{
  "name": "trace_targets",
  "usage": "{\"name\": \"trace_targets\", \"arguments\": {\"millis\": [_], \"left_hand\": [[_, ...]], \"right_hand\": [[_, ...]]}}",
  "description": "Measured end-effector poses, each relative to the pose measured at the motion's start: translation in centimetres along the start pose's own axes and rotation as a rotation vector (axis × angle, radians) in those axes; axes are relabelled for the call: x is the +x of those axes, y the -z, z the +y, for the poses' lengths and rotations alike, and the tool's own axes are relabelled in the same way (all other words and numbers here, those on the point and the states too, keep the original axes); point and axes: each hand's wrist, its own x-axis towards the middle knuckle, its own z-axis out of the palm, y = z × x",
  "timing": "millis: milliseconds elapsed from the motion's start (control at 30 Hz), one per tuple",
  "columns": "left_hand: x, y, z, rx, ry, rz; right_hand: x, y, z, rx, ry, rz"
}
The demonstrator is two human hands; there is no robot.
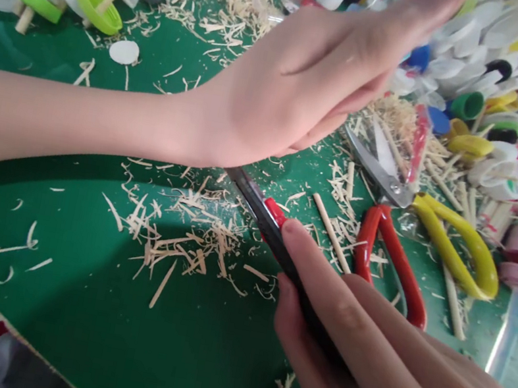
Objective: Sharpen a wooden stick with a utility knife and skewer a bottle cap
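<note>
Black-bodied utility knife with red slider [278,227] sits low centre, clamped in the right hand [388,371], index finger pressed along its spine, blade end running under the left hand [310,76]; likely light, rigid, slick plastic, sharp at the tip, so grip belongs on the handle behind the slider; left hand is flat, fingers straight, gripping nothing visible; pale wood shavings [180,240] litter the green cutting mat [71,294]; red-handled scissors [393,258] and yellow-handled scissors [455,245] lie just right; farther back, loose plastic bottle caps [509,84], some skewered on sticks; no proper containers seen.
</note>
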Motion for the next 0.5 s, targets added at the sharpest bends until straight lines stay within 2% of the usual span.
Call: {"name": "trace_targets", "arguments": {"millis": [100, 233, 367, 500], "left_hand": [[-0.05, -0.04, -0.12, -0.028, -0.044, -0.001], [0.2, 0.02, -0.4, 0.015, 0.006, -0.032], [0.37, -0.02, -0.52, 0.037, 0.021, -0.001], [0.29, -0.01, -0.55, -0.018, 0.0, -0.023]], "right_hand": [[-0.09, 0.21, 0.26, 0.04, -0.003, -0.03], [-0.69, 0.46, 0.33, 0.017, 0.002, -0.054], [-0.87, 0.18, -0.09, -0.002, 0.009, -0.004], [-0.57, -0.07, -0.12, -0.015, 0.014, -0.007]]}}
